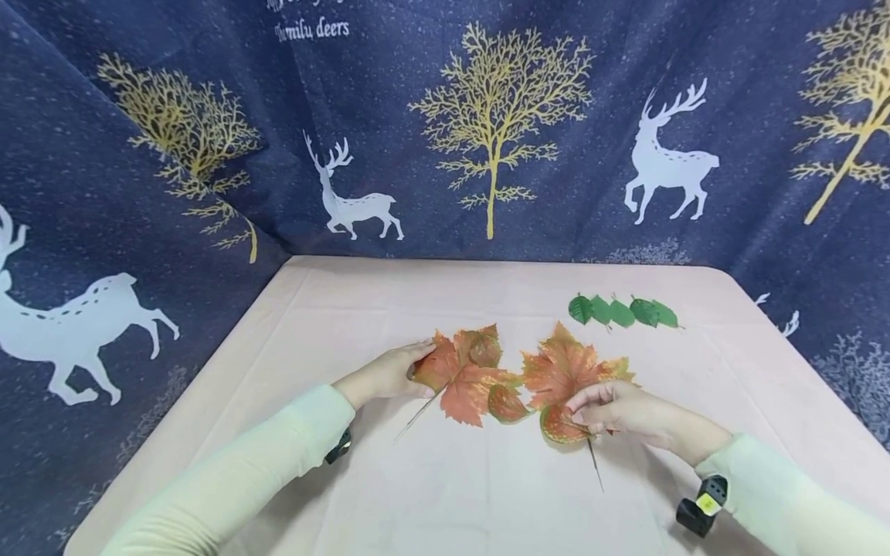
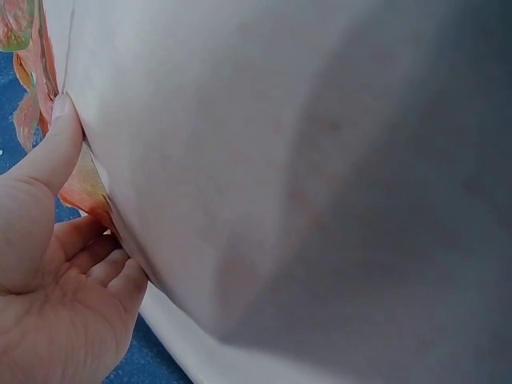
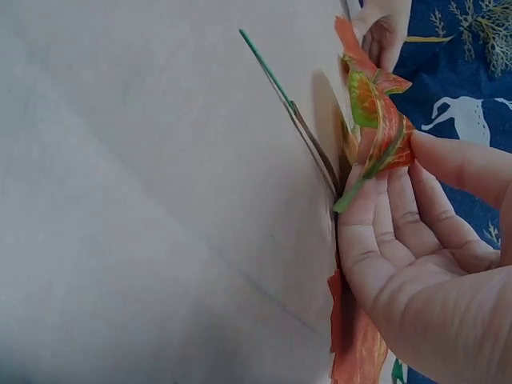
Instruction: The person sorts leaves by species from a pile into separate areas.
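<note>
My right hand (image 1: 626, 413) pinches a small orange-red leaf with green edges (image 1: 562, 425) between thumb and fingers. In the right wrist view this small leaf (image 3: 388, 132) is seen edge-on, its short green stalk pointing down. It overlaps the lower part of the right orange maple leaf (image 1: 562, 367), whose thin stem points toward me. My left hand (image 1: 391, 374) rests at the left edge of the other orange maple leaf (image 1: 467, 390), thumb beside its stem. In the left wrist view the leaf edge (image 2: 88, 188) shows between thumb and fingers.
Two more small orange leaves lie on the left maple leaf, one at its top (image 1: 485, 347) and one at its lower right (image 1: 507, 405). A row of several green leaves (image 1: 621, 312) lies farther back on the pale table (image 1: 389, 289). A dark blue printed cloth (image 1: 445, 193) hangs behind.
</note>
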The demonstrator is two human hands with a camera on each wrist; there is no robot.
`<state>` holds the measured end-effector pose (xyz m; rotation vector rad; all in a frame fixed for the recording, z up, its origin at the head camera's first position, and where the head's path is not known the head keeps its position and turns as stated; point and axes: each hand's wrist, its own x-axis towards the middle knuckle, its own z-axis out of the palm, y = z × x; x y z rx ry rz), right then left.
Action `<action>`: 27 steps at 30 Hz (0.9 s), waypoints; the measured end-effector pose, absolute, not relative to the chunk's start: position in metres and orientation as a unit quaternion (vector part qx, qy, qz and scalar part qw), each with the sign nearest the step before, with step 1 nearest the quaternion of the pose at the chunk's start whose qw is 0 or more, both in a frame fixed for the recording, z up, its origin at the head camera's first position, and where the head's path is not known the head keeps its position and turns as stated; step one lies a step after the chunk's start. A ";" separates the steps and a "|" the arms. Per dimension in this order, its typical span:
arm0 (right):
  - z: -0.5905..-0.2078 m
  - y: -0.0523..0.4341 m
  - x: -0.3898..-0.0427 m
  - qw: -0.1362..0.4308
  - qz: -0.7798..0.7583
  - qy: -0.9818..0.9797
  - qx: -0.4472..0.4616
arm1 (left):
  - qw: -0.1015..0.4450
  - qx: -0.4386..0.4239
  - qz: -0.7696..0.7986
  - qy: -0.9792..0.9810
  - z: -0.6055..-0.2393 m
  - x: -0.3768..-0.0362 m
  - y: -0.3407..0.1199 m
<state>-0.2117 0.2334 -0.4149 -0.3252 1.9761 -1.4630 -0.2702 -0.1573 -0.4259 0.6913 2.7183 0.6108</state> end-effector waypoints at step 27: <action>-0.375 0.209 -0.251 0.205 -0.518 0.818 -0.146 | 0.136 0.243 0.205 0.938 -0.427 -0.269 -0.159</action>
